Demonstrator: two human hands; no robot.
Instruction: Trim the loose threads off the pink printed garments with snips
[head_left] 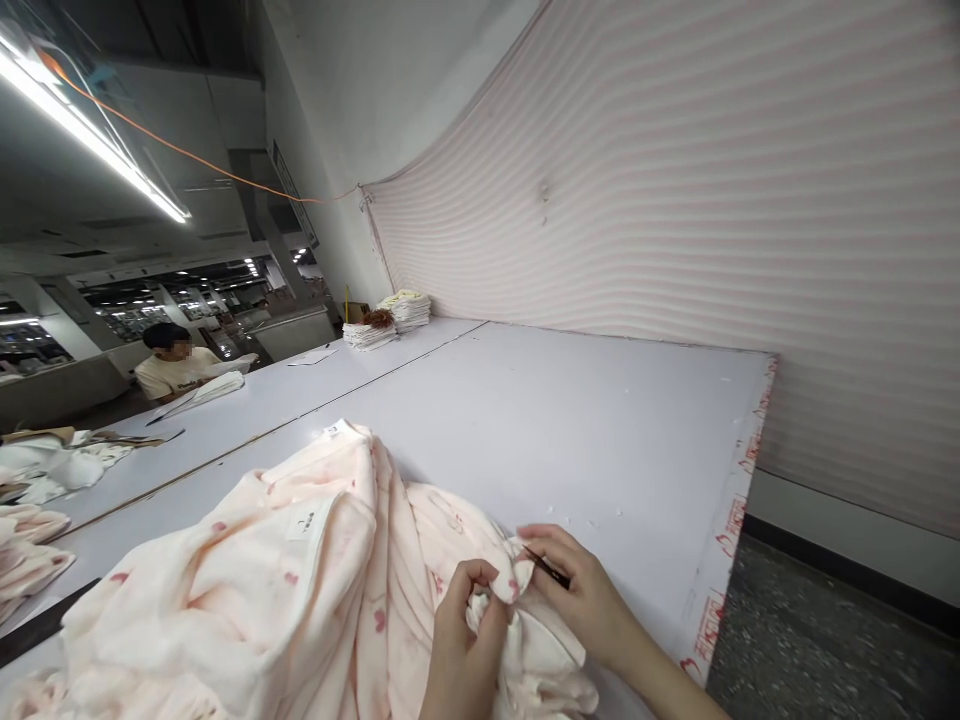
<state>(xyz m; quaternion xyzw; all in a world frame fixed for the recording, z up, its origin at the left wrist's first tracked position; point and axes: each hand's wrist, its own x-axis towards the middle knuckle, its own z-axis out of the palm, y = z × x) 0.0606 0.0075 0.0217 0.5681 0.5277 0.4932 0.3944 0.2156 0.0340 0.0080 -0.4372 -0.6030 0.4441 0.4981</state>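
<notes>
A heap of pale pink fleece fabric (300, 590) with small red marks lies on the white table (570, 420) in front of me. My left hand (465, 630) is closed, pinching a fold of the fabric at its right end. My right hand (581, 590) is closed on a small dark tool (547, 568), thin like thread snips, whose tip sits at the pinched fold. A white label (306, 522) shows on the fabric.
A pink striped cloth (675, 200) hangs as a backdrop behind the table. Folded stacks (390, 320) sit at the far end. A person (171, 360) sits at the left. More pink fabric (30, 550) lies at the left edge. The table's right edge (731, 540) drops to dark floor.
</notes>
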